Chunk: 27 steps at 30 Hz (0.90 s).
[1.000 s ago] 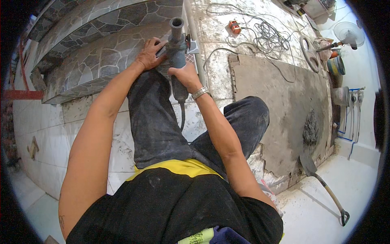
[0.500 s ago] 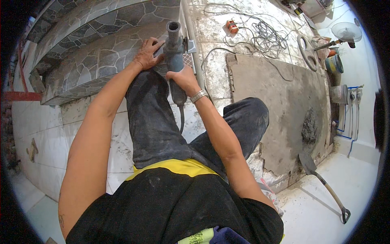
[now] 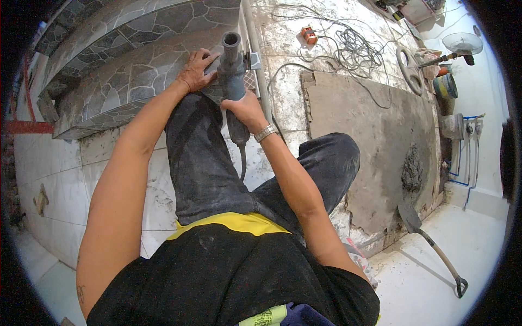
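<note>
My right hand (image 3: 247,111) is wrapped round the body of a corded power tool, which looks like an angle grinder (image 3: 234,81). The tool has a blue-grey body, a dark rear grip and a grey tube with a hollow end standing up at its far end. A dark cord drops from its near end beside my left knee. The working side, by a small pale plate (image 3: 254,61), is mostly hidden. My left hand (image 3: 198,70) lies on the stone-patterned step (image 3: 147,68), fingers apart, just left of the tool and holding nothing.
Right of the tool runs a pale pipe-like edge (image 3: 261,76). Beyond it lie an orange power box (image 3: 309,36) and a tangled cable (image 3: 356,49). A grey mortar patch (image 3: 353,108) holds a wet heap (image 3: 412,168); a shovel (image 3: 435,244) rests nearby. Buckets (image 3: 446,86) and a fan (image 3: 462,44) stand far right.
The tool's hollow end has tipped slightly toward me, and more of the pale plate shows beside it. My left hand stays on the step. The view has shifted very slightly.
</note>
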Motion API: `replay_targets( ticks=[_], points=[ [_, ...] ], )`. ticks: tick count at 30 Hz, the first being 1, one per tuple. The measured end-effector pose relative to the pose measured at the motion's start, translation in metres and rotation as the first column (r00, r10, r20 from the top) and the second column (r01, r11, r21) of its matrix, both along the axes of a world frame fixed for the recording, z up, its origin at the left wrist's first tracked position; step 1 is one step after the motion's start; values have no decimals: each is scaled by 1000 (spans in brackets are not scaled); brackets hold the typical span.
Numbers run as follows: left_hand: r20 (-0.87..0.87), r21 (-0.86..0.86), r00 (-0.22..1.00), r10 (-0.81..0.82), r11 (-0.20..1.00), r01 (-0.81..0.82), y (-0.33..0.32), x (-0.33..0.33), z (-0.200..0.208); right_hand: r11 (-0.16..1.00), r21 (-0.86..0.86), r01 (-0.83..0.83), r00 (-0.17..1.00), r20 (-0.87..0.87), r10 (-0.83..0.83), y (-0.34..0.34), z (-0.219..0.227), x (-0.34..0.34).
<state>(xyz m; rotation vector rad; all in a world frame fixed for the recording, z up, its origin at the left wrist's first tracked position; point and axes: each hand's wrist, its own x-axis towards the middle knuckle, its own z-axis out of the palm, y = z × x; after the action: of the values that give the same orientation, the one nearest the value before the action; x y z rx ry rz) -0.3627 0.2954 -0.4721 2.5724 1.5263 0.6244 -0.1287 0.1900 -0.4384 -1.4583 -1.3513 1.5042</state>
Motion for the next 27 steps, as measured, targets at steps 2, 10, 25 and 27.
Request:
replay_targets(
  ticks=[2, 10, 25, 27],
  points=[
    [5, -24, 1000, -4, 1000, 4, 2, 6, 4, 1000, 11, 5, 998, 55, -5, 1, -10, 5],
    [-75, -18, 997, 5, 1000, -6, 0, -1, 3, 998, 61, -19, 1000, -14, 20, -24, 20, 10],
    [18, -86, 1000, 3, 996, -2, 1, 11, 9, 969, 239, 58, 996, 46, -71, 49, -17, -4],
    [12, -130, 999, 30, 991, -28, -4, 8, 10, 994, 108, 8, 1000, -2, -8, 49, -12, -1]
  ],
)
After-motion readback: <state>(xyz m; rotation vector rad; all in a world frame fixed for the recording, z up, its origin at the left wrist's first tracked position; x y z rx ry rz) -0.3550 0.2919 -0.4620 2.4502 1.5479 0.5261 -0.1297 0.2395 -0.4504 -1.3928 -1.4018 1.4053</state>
